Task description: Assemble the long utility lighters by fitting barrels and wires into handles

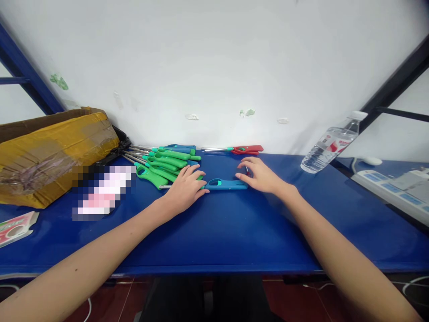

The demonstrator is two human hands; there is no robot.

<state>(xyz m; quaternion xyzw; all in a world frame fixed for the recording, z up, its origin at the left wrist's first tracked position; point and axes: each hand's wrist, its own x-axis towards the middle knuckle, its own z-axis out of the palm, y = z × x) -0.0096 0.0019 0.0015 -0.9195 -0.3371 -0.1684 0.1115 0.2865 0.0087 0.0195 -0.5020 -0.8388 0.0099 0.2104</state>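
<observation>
A blue long-nosed utility lighter (228,184) lies crosswise on the blue table, its metal nozzle pointing left. My left hand (186,188) is over its nozzle end, with thumb and fingers around the lighter near the green collar. By the handle's right end, my right hand (259,174) is curled, thumb apart from the forefinger. A small dark red thing (247,171) shows inside its fingers; its kind is hidden. Beyond my left hand lies a pile of green lighters (167,163), with blue lighters (181,147) among them. Red lighters (248,149) lie against the wall.
A taped cardboard box (56,156) stands on the left, near a blurred-out patch (105,190) and a torn printed card (16,228). On the right are a tilted water bottle (330,143) and a white power strip (395,192). The white wall (214,67) closes off the back.
</observation>
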